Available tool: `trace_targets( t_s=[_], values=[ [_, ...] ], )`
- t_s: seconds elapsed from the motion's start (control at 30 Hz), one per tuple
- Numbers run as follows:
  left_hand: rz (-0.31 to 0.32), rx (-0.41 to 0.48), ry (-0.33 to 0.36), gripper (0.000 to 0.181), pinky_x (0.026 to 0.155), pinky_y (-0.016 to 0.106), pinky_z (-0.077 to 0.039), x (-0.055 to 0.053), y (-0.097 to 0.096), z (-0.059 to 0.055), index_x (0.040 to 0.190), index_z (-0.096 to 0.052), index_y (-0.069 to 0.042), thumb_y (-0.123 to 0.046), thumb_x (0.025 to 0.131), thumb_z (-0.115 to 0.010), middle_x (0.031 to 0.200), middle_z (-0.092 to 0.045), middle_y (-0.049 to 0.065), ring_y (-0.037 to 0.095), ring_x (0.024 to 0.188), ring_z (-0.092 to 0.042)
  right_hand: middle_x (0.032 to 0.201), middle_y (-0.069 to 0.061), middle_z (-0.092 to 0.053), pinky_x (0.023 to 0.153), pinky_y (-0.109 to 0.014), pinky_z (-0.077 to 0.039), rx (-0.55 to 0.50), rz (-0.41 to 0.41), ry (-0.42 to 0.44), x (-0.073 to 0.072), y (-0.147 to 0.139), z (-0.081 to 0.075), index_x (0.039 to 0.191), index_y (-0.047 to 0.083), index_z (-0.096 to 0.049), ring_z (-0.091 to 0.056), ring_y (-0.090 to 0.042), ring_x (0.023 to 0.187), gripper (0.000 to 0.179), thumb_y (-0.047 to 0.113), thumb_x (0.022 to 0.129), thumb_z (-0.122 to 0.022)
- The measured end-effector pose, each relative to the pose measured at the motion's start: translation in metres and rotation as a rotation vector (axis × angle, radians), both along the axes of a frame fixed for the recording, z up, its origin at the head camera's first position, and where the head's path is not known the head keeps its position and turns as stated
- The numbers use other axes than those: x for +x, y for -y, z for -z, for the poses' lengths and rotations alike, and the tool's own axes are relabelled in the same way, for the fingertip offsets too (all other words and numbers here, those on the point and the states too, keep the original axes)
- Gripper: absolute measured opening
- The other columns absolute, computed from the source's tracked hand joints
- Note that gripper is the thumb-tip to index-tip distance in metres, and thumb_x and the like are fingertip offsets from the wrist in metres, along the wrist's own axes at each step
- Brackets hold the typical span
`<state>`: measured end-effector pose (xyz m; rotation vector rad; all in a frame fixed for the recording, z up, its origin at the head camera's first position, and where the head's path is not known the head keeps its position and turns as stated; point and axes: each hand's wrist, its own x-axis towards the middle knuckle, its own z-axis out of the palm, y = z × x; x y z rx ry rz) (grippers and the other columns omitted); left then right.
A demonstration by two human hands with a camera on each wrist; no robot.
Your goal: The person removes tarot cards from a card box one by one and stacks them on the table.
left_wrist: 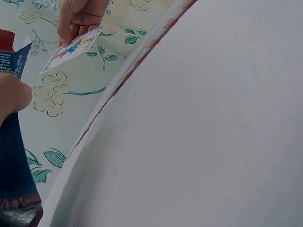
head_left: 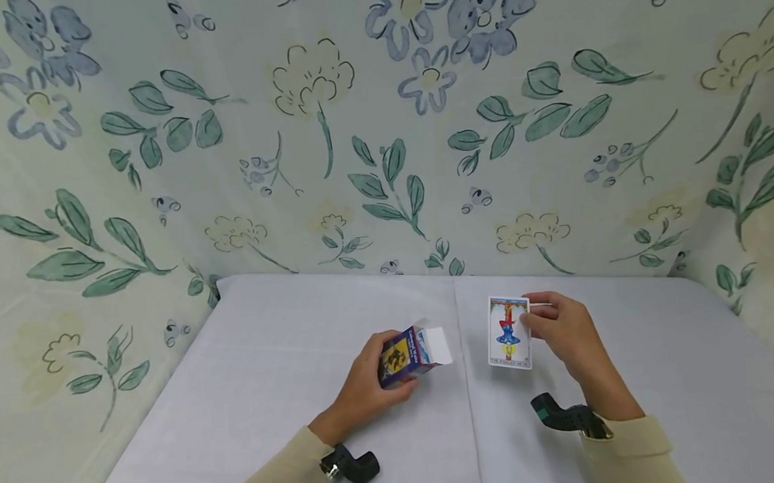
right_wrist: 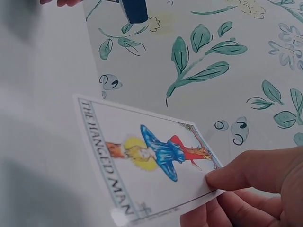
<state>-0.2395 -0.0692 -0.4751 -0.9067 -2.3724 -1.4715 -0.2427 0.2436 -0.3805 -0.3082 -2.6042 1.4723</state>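
My left hand grips a dark blue tarot card box with a yellow picture on its face. The box's white end flap hangs out to the right, and some light-coloured contents show at the opening. Off to the right, my right hand pinches a tarot card by its edge, thumb on the face and fingers behind. In the right wrist view the card reads "THE HANGED MAN". The left wrist view shows the thumb pressed against the box.
A white cloth-covered table lies under both hands, with a fold line down its middle. Floral fabric hangs behind it and along both sides. A black wrist camera sits on the left wrist and another on the right.
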Motion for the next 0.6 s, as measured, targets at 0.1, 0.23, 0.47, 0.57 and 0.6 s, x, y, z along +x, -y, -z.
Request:
trace_targets(
  t_s=[0.1,0.23,0.47,0.57,0.6],
  values=[
    [0.001,-0.002,0.003,0.074,0.089,0.03,-0.047,-0.001,-0.001,0.0,0.14,-0.038,-0.02,-0.029,0.079,-0.079,0.128,-0.051,0.0,0.012,0.108,-0.05,0.12,-0.02,-0.063,0.084,-0.036,-0.053,0.001,0.005,0.01,-0.001,-0.001,0.001,0.131,0.004,-0.054,-0.066,-0.033,0.097,0.04,0.018,0.094,-0.062],
    [0.004,0.001,0.007,0.074,0.089,0.03,-0.047,-0.001,0.0,0.002,0.139,-0.038,-0.02,-0.029,0.079,-0.08,0.128,-0.051,0.001,0.012,0.107,-0.05,0.118,-0.02,-0.065,0.084,-0.035,-0.053,0.008,0.008,0.018,-0.002,0.0,0.006,0.129,0.002,-0.055,-0.066,-0.033,0.098,0.038,0.016,0.094,-0.061],
    [0.008,-0.002,0.011,0.073,0.088,0.03,-0.047,-0.001,0.001,0.003,0.139,-0.039,-0.02,-0.028,0.079,-0.08,0.127,-0.051,0.002,0.013,0.107,-0.051,0.117,-0.021,-0.064,0.082,-0.034,-0.054,0.009,0.008,0.061,-0.007,-0.004,0.019,0.129,-0.001,-0.054,-0.063,-0.034,0.103,0.039,0.018,0.095,-0.061],
    [0.003,-0.006,0.013,0.074,0.09,0.03,-0.047,-0.001,0.0,0.002,0.139,-0.038,-0.021,-0.028,0.079,-0.08,0.128,-0.05,0.0,0.012,0.108,-0.05,0.117,-0.021,-0.064,0.082,-0.034,-0.054,0.018,0.008,0.068,-0.01,-0.006,0.023,0.128,-0.001,-0.054,-0.062,-0.033,0.102,0.039,0.019,0.096,-0.06],
    [0.001,-0.009,0.01,0.074,0.09,0.03,-0.047,-0.001,0.0,0.002,0.139,-0.038,-0.022,-0.029,0.079,-0.08,0.128,-0.05,0.0,0.012,0.108,-0.05,0.117,-0.021,-0.064,0.082,-0.034,-0.054,0.016,0.01,0.074,-0.01,-0.006,0.024,0.128,-0.001,-0.054,-0.062,-0.033,0.102,0.039,0.02,0.095,-0.06]
  ],
)
